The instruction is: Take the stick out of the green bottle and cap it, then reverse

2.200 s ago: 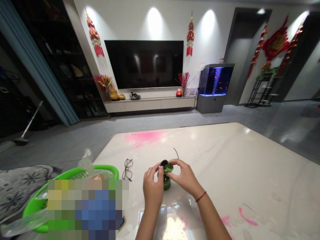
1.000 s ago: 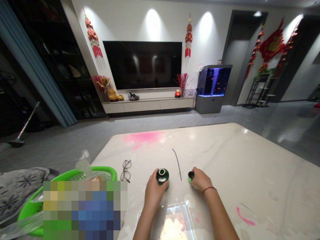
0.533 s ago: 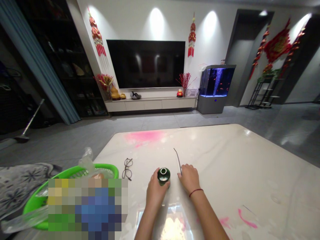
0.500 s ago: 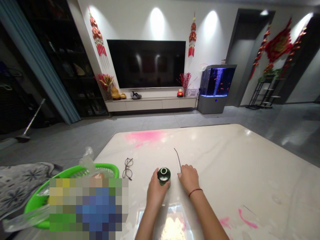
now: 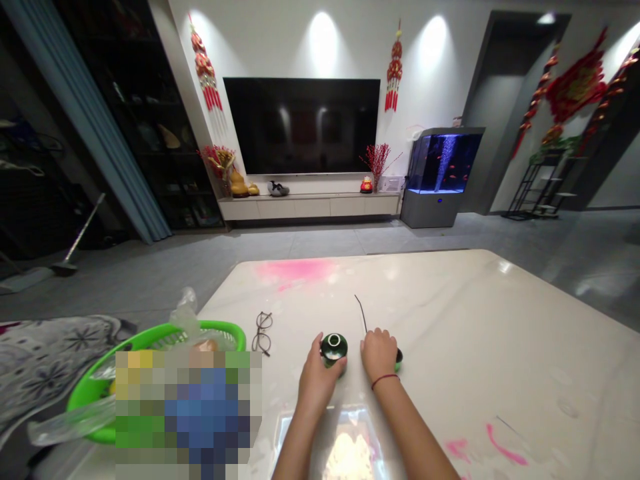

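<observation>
Small dark green piece [image 5: 399, 359] now shows at the outer edge of my right hand [image 5: 379, 355], where a moment ago that hand covered the spot. I can't tell whether the two are touching or just beside each other. The right hand sits low on the white marble table [image 5: 505, 313], palm down, with its fingers bunched and curved forward, not spread. A red cord bracelet [image 5: 385, 381] circles that wrist.

My left hand [image 5: 316, 387] is wrapped around the near side of a squat dark green bottle [image 5: 334, 351], which stands upright on the table between the two hands, its pale-ringed round mouth facing up. The hands are nearly touching, with only a narrow gap across the bottle's right side.

Just above the right hand, a thin black wire [image 5: 361, 313] runs up the marble, its lower end hidden behind my fingers. Up and to the left of the bottle lie wire-rimmed glasses [image 5: 262, 332]. Beyond them, at the table's lower-left edge, is a bright green basket [image 5: 150, 340] with a plastic bag [image 5: 186, 313] rising from it, partly hidden by a pixelated patch.

To the right, a wide stretch of marble runs to the table's edge, with pink smears [image 5: 505, 453] near the lower right corner.
</observation>
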Motion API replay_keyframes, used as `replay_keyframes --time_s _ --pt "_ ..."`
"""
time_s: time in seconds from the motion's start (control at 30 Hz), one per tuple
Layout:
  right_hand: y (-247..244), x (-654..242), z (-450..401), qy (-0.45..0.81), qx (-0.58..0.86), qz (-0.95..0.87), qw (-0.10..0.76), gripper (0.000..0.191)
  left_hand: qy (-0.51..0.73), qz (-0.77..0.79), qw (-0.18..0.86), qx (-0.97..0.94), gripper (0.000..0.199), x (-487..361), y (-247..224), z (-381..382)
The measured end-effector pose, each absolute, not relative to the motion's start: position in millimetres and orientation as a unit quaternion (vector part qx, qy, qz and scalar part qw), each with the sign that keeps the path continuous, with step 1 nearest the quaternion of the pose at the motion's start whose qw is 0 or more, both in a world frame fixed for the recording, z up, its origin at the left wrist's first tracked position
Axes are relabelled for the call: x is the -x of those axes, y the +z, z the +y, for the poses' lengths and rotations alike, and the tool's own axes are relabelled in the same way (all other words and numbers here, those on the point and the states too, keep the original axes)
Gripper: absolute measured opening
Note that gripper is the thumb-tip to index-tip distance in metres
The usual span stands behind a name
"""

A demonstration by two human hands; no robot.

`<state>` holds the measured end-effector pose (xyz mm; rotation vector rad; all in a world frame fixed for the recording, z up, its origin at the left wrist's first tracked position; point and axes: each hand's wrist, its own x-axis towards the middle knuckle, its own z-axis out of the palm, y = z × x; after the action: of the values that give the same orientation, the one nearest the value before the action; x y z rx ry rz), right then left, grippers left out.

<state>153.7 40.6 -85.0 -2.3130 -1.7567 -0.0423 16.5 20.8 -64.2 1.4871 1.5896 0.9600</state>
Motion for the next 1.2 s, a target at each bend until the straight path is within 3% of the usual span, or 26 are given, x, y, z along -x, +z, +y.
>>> replay_keyframes --time_s 0.37,0.63,0.9,1.2 --pt "-72 -158 39 -0.011 0.808 -0.563 0.173 0.017 0.376 0.619 0.411 -0.554 0.069 -16 -62 23" --pt "-54 -167 40 0.134 0.763 -0.531 0.343 0.017 0.375 0.616 0.409 -0.559 0.065 -16 -59 22" --pt "-41 -171 43 0.222 0.617 -0.531 0.537 0.02 0.371 0.619 0.396 -0.567 0.062 -16 -57 21" --pt "-6 -155 26 0.214 0.524 -0.537 0.625 0.021 0.387 0.612 0.398 -0.562 0.058 -16 -59 21"
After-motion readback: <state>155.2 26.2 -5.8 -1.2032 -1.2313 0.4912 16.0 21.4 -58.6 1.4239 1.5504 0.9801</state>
